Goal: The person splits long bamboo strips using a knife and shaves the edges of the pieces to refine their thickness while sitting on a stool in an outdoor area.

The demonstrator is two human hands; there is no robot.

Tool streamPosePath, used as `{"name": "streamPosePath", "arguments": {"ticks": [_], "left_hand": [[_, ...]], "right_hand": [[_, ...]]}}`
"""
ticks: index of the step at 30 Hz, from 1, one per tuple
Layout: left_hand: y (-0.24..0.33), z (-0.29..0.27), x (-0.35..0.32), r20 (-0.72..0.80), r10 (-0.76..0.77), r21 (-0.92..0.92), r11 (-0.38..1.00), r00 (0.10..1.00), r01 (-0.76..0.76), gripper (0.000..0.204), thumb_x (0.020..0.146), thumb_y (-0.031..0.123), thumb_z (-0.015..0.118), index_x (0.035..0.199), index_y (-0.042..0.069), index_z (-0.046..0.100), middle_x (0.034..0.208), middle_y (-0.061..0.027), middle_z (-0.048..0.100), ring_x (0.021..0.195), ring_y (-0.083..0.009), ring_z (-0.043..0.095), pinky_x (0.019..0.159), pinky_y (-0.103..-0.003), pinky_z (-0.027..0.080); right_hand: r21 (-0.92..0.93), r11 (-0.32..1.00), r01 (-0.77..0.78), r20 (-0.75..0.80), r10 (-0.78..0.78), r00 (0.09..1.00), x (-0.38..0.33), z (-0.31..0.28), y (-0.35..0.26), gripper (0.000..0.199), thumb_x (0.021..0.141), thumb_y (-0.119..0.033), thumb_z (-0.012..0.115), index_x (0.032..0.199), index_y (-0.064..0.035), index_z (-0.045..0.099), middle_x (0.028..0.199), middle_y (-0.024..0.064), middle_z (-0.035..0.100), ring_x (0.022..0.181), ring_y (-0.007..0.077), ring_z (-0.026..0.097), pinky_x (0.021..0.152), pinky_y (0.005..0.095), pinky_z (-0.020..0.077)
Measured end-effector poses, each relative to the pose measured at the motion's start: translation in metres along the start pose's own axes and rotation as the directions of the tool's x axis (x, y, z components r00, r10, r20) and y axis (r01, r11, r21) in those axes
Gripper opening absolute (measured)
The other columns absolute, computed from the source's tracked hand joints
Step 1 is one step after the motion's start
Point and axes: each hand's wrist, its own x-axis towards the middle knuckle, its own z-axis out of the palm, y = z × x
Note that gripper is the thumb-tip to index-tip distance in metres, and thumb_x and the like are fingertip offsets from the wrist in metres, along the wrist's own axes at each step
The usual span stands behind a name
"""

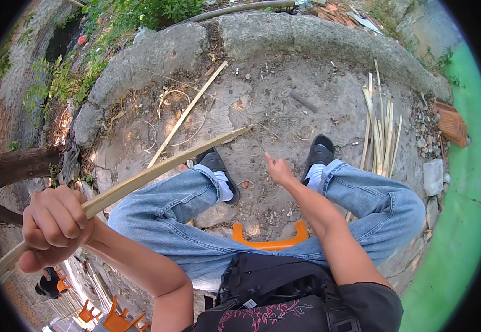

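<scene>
My left hand (54, 226) is closed around a long pale bamboo strip (157, 172) near its lower end; the strip slants up to the right and ends near the middle of the ground. My right hand (277, 169) reaches forward between my knees, its fingers pinched on what looks like a thin fibre (260, 145) that runs up toward the strip's far tip. Whether it grips the fibre is hard to tell. I sit on an orange stool (271, 238) in blue jeans and black shoes.
A bundle of split bamboo strips (380, 130) lies at the right. Another loose strip (188, 110) and curled shavings (306, 133) lie on the cracked concrete. Rough stone kerbs (285, 36) ring the far side, with green plants (85, 66) at the left and a green painted surface (461, 221) at the right.
</scene>
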Motion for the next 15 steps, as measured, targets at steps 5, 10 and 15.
{"name": "streamPosePath", "arguments": {"ticks": [5, 10, 15], "left_hand": [[0.001, -0.005, -0.001, -0.096, 0.007, 0.082, 0.997, 0.995, 0.001, 0.053, 0.089, 0.03, 0.056, 0.052, 0.018, 0.021, 0.035, 0.0052, 0.027, 0.027, -0.0036, 0.02, 0.027, -0.02, 0.016], [0.004, -0.005, -0.002, -0.132, 0.007, 0.124, 0.992, 0.991, 0.01, 0.053, 0.09, 0.031, 0.055, 0.052, 0.018, 0.02, 0.035, 0.0051, 0.027, 0.026, -0.0035, 0.021, 0.026, -0.02, 0.018], [0.01, -0.014, -0.008, -0.173, 0.026, 0.196, 0.981, 0.985, 0.009, 0.052, 0.093, 0.034, 0.05, 0.053, 0.019, 0.021, 0.035, 0.0051, 0.027, 0.026, -0.003, 0.022, 0.026, -0.019, 0.019]], "right_hand": [[-0.004, 0.981, -0.195, -0.095, 0.194, 0.976, 0.008, 0.009, 0.006, 0.08, 0.088, -0.062, 0.039, 0.07, 0.0127, 0.061, 0.071, 0.0363, 0.056, 0.078, 0.0481, 0.06, 0.072, 0.0496, 0.0454], [-0.03, 0.965, -0.26, 0.042, 0.261, 0.964, 0.011, 0.0, 0.01, 0.081, 0.088, -0.063, 0.037, 0.082, 0.012, 0.065, 0.088, 0.0367, 0.06, 0.093, 0.0477, 0.059, 0.086, 0.0482, 0.0452], [-0.073, 0.952, -0.299, -0.057, 0.295, 0.954, 0.017, -0.002, 0.013, 0.081, 0.085, -0.066, 0.04, 0.074, 0.0104, 0.065, 0.082, 0.0365, 0.059, 0.089, 0.0489, 0.06, 0.084, 0.0483, 0.0456]]}}
